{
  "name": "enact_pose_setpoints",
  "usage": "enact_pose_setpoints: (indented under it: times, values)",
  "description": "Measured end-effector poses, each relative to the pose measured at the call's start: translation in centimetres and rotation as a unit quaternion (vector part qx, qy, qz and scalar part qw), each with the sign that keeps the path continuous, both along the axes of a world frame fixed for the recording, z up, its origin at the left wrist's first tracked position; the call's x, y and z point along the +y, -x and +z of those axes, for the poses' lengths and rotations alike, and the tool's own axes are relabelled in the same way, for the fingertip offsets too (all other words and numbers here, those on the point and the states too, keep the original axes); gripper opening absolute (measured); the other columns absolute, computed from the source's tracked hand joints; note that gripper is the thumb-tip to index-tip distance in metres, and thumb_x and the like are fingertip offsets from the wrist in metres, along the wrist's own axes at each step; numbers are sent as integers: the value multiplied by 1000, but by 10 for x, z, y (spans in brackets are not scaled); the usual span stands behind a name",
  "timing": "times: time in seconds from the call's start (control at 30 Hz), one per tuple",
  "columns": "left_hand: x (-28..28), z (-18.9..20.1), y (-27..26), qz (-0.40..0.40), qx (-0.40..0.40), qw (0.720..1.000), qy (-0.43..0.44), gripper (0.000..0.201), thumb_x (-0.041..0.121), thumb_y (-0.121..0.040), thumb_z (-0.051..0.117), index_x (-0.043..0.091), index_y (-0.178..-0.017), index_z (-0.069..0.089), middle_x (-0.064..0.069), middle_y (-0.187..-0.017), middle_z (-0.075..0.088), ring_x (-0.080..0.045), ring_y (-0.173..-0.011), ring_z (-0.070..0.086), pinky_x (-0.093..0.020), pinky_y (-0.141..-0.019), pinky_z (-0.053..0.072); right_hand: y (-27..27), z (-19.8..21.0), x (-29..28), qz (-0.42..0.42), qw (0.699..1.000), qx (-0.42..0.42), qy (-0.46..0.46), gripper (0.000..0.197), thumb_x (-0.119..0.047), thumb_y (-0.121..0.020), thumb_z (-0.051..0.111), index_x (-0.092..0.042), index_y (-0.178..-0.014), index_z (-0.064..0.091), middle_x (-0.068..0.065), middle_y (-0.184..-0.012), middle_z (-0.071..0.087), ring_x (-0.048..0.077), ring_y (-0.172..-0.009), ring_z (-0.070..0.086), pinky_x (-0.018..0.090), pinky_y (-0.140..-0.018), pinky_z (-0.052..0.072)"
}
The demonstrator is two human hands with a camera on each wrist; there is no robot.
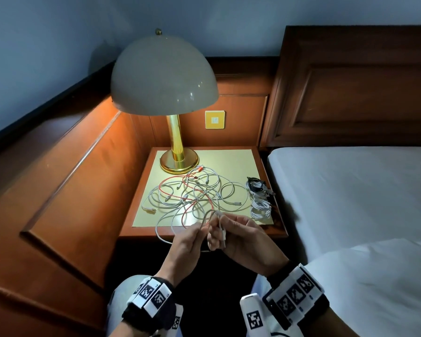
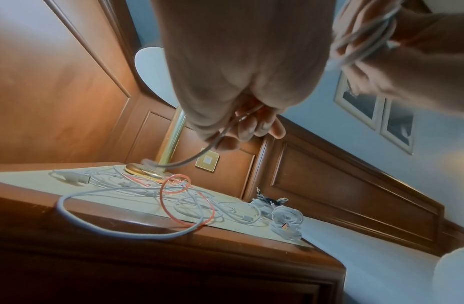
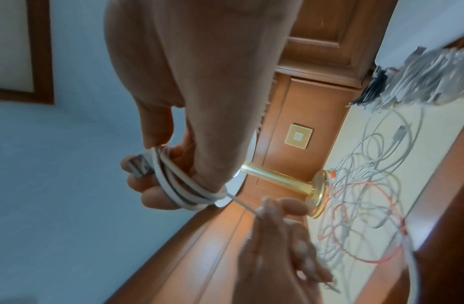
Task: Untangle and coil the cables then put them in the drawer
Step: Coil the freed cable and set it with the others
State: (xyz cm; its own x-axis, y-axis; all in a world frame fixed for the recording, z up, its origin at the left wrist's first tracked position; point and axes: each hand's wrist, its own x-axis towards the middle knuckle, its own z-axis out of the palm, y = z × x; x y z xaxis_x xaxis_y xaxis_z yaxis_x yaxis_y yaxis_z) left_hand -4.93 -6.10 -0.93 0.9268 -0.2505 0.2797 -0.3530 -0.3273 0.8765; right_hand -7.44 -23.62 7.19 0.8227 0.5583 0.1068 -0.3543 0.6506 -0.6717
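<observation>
We count two bare hands, the left hand (image 1: 187,242) and the right hand (image 1: 238,235), close together with one white cable (image 3: 174,185) between them, looped about three times around the right fingers. Beyond the fingertips lies one loose tangle of thin cables (image 1: 197,193); in it we make out a single salmon-red cable (image 1: 199,201) and several white ones whose exact number we cannot tell. Beyond the right hand sit three coiled bundles: one dark coiled bundle (image 1: 255,184) and two white coiled bundles (image 1: 260,208). Beyond the left hand stands one domed brass table lamp (image 1: 164,76), and by it one square brass wall plate (image 1: 214,119).
</observation>
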Motion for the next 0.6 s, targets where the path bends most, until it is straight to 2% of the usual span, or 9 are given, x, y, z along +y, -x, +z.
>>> enact_pose_setpoints:
  times: [0.07,0.13,0.2,0.37,0.43,0.5,0.53,0.57,0.6]
  values:
    - [7,-8,-5,20,-38,998,-53,34,47,-100,36,22,-86,53,13,-71,55,-2,-67,50,-28,-68,45,-4,10,2,-5,999,0,-38,21,-15,-101,56,5,-107,60,13,-87,60,24,-83,60,31,-80,53]
    - [8,-12,-7,27,-63,995,-75,31,46,-101,35,25,-87,53,14,-73,55,0,-67,51,-26,-67,45,-10,17,4,-18,997,0,-70,20,-14,-100,57,3,-108,62,13,-90,60,24,-86,60,31,-82,53]
    - [6,-14,-8,27,-78,992,-90,34,43,-103,35,21,-87,55,13,-73,55,-4,-67,52,-30,-67,47,-18,21,6,-49,994,12,-99,18,-14,-99,59,1,-108,64,12,-93,60,23,-87,60,30,-84,53]
    - [2,-11,-3,6,-112,987,-116,35,36,-106,35,15,-85,53,3,-77,55,-15,-71,49,-35,-68,44,-50,17,9,-222,968,62,-100,20,-8,-99,52,0,-100,70,12,-93,66,23,-88,65,30,-84,58]
    - [0,-8,-2,4,-122,984,-131,36,36,-107,34,14,-84,51,2,-78,54,-15,-71,47,-33,-67,42,-58,11,7,-310,950,14,19,15,-3,-96,56,0,-98,70,14,-94,70,24,-92,67,31,-86,58]
    - [1,-7,-3,6,-135,980,-146,36,35,-107,34,12,-84,50,2,-78,54,-14,-70,45,-29,-66,39,-61,5,6,-365,896,-101,233,15,2,-98,55,-1,-95,69,13,-96,74,21,-95,70,27,-88,56]
    - [2,-7,-4,8,-139,978,-156,36,34,-107,34,11,-84,50,2,-77,53,-14,-70,45,-28,-66,38,-61,0,6,-359,872,-143,302,16,2,-99,54,-1,-93,68,12,-95,75,18,-94,71,26,-87,56]
    - [3,-8,-5,8,-139,976,-166,36,34,-107,34,11,-84,49,2,-76,52,-14,-69,44,-27,-66,37,-61,-4,5,-339,867,-155,330,15,1,-100,55,0,-92,68,11,-92,75,17,-90,71,26,-86,56]
    - [4,-8,-6,5,-140,975,-170,36,34,-107,35,11,-83,49,2,-75,51,-14,-68,43,-26,-65,36,-59,-7,4,-315,879,-138,329,14,-3,-100,57,1,-92,68,10,-86,74,16,-83,69,26,-82,56]
